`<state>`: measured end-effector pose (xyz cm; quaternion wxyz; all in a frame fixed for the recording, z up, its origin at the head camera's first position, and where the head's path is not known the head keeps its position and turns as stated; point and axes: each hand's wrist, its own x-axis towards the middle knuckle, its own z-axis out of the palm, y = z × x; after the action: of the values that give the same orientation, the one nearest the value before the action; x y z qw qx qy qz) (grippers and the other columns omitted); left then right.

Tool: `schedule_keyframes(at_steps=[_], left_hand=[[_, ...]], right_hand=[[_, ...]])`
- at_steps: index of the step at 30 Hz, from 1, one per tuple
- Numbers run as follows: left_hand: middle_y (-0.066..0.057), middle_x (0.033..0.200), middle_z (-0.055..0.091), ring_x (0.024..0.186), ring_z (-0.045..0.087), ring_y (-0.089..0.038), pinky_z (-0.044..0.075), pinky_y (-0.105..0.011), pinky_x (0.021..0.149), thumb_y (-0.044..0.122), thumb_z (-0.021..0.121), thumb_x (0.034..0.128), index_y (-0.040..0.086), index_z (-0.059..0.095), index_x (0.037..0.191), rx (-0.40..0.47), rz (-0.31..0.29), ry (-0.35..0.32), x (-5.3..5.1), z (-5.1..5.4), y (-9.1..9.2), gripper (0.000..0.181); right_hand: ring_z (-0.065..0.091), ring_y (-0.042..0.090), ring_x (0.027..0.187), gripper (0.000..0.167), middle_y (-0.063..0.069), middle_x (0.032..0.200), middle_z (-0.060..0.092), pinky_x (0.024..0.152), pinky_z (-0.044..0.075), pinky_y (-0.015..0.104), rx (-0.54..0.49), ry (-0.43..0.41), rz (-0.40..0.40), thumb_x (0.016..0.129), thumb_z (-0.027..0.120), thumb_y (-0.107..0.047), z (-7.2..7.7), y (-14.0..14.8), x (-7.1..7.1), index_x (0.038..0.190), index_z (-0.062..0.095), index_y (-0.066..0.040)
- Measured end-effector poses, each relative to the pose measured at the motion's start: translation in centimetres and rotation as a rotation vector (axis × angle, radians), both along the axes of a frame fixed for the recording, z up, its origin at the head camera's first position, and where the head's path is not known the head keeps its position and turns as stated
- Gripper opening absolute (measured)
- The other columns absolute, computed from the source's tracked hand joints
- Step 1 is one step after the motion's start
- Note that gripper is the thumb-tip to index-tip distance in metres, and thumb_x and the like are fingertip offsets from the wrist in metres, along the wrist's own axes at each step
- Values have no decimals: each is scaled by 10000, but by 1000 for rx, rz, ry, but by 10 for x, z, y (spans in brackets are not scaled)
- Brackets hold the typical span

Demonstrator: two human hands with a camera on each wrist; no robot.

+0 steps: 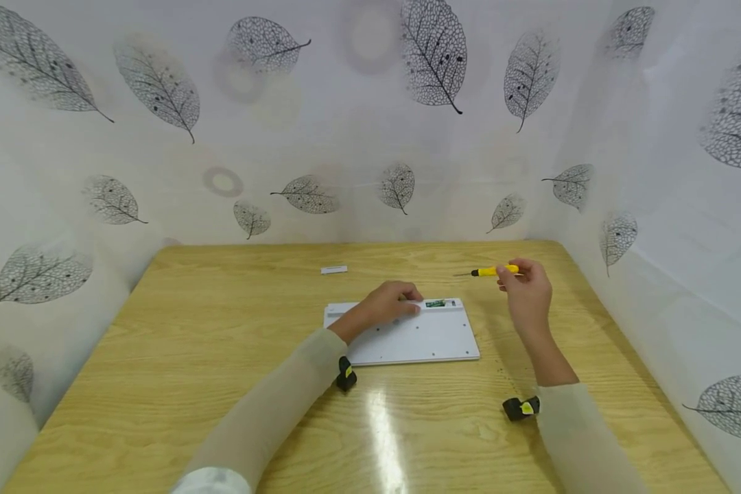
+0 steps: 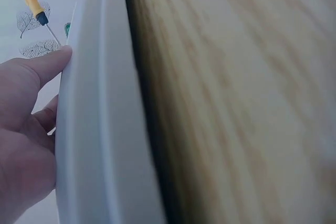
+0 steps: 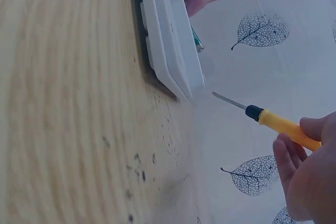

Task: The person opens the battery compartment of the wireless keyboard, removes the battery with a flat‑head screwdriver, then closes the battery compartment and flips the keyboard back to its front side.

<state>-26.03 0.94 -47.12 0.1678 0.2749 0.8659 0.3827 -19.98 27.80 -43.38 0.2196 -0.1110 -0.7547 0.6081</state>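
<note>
from where i stand, the white keyboard (image 1: 432,339) lies face down on the table (image 1: 160,343), the left hand (image 1: 387,305) gripping its raised far edge beside a green battery (image 1: 435,303). well apart from it, the right hand (image 1: 529,291) pinches a yellow screwdriver (image 1: 495,272), tip pointing left, clear of the keyboard. a small white strip (image 1: 334,270) lies beyond. i'd judge this step as steadying and lining up; the next move calls for a firm left hold and a careful tip.
</note>
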Motion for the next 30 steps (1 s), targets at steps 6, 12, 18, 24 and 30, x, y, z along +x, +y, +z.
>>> schedule_keyframes(at_steps=[6, 12, 18, 24, 30], left_hand=[[86, 1093, 668, 980, 603, -93, 502, -289, 857, 268, 671, 984, 236, 691, 1115, 8, -5, -11, 0, 0, -1, 136], [83, 1094, 665, 992, 603, -94, 506, -302, 863, 270, 666, 988, 230, 691, 1120, 19, -6, -11, 0, 0, -2, 140], [80, 1102, 669, 997, 602, -97, 507, -305, 873, 275, 670, 985, 228, 693, 1125, 21, -10, -8, 0, 0, -1, 149], [75, 1097, 669, 987, 600, -100, 506, -298, 854, 264, 672, 984, 219, 694, 1123, 25, -13, -5, 0, -1, -1, 147], [65, 1098, 667, 985, 597, -107, 505, -292, 850, 255, 672, 984, 207, 692, 1125, 27, -13, -8, 0, 0, -1, 150]], right_hand=[[723, 79, 731, 213, 98, 1029, 547, 760, 581, 208, -269, 41, 32, 925, 669, 43, 1, 8, 5, 1072, 519, 16], [743, 76, 798, 201, 95, 1058, 574, 807, 565, 214, -289, -4, 48, 941, 661, 12, -3, 16, 9, 1065, 505, -18], [736, 45, 878, 330, 162, 1186, 592, 847, 544, 208, -185, -61, 71, 987, 624, -71, -7, 19, 15, 1266, 529, 79], [707, -24, 964, 480, 318, 1438, 495, 898, 510, 210, -101, -102, 122, 1031, 576, -171, -13, 21, 19, 1436, 490, 71], [671, -35, 770, 515, 238, 1343, 616, 502, 421, 106, 80, -190, 83, 995, 650, -305, -17, 25, 21, 1424, 559, -35]])
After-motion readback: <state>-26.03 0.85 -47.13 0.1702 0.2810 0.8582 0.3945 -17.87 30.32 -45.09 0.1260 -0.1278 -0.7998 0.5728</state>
